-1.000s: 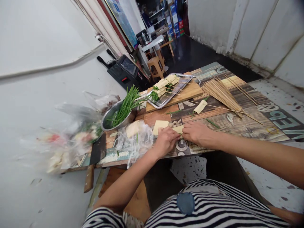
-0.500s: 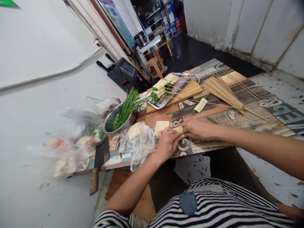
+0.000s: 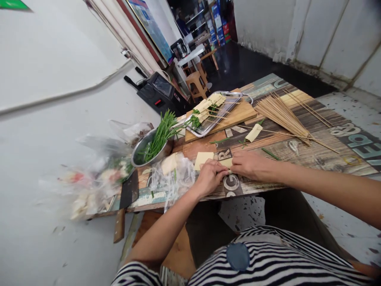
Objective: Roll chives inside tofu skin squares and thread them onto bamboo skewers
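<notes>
Close to the table's near edge, my left hand (image 3: 209, 178) and my right hand (image 3: 249, 165) pinch a pale yellow tofu sheet (image 3: 227, 162) between them, fingertips curled over its near edge. Whatever lies inside the fold is hidden by the fingers. Another flat tofu sheet (image 3: 203, 160) lies just beyond my left hand. Past my right hand, a tofu roll (image 3: 254, 133) with green ends rests on the table near a long skewer. A loose green chive piece (image 3: 270, 154) lies beside my right wrist.
Filled rolls (image 3: 205, 105) on skewers lie in a metal tray (image 3: 228, 109) on a wooden board (image 3: 248, 113). Bamboo skewers (image 3: 285, 117) fan out at right. Leftward are a metal bowl (image 3: 162, 151) of chives (image 3: 160, 137), a plastic bag (image 3: 186, 174) and a cleaver (image 3: 129, 190) overhanging the edge.
The view has shifted slightly. My right hand's fingers have drawn in flatter along the tofu sheet; both hands keep hold of it at nearly the same spot.
</notes>
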Available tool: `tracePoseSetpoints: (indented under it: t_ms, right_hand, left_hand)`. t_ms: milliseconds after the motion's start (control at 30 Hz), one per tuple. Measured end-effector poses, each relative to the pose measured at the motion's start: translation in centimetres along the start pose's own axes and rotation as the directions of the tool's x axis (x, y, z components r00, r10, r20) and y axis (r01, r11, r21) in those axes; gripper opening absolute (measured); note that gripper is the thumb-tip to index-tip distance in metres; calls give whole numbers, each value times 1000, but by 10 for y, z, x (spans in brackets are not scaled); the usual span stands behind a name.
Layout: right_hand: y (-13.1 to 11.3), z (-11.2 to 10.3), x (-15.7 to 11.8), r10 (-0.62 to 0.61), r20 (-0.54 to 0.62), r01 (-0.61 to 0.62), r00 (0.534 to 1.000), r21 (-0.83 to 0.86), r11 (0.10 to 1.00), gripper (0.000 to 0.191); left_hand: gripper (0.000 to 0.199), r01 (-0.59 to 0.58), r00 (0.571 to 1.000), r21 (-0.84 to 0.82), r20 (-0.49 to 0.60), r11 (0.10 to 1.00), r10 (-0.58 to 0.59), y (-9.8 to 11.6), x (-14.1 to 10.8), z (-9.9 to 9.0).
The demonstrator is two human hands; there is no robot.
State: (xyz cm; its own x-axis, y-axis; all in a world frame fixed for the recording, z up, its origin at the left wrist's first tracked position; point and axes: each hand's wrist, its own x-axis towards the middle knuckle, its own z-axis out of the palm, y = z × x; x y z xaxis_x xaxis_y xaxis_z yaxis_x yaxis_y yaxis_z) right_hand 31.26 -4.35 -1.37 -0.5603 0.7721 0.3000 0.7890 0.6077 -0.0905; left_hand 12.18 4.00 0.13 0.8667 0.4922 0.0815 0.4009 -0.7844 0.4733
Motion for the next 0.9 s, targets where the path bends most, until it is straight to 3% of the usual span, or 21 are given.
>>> tracePoseSetpoints:
  t_ms: [100, 200, 367, 533, 700, 900]
  right_hand:
    - [-1, 2, 2, -42, -14, 40, 999, -80, 996, 30]
    - [-2, 2, 6, 3, -1, -3, 1000, -78, 997, 34]
    - [0, 5, 12, 142, 74, -141, 987, -19, 990, 29]
    - [-2, 0, 10, 110, 96, -110, 989, -8, 994, 29]
    - [-9, -3, 7, 57, 39, -54, 998, -85, 995, 23]
    - [-1, 6, 14, 63, 100, -66, 993, 19, 998, 22]
  left_hand:
    - [11, -16, 1000, -35, -10, 999, 16, -2, 0, 0]
    - [11, -16, 999, -48, -29, 999, 15, -4, -2, 2]
    - [13, 12, 987, -65, -158, 998, -22, -10, -8, 12]
    - [10, -34, 963, 29, -267, 999, 40, -13, -15, 19]
    - [15, -75, 974, 148, -202, 986, 104, -9, -14, 13]
    - [17, -31, 986, 377, -139, 926, 89, 8, -16, 8]
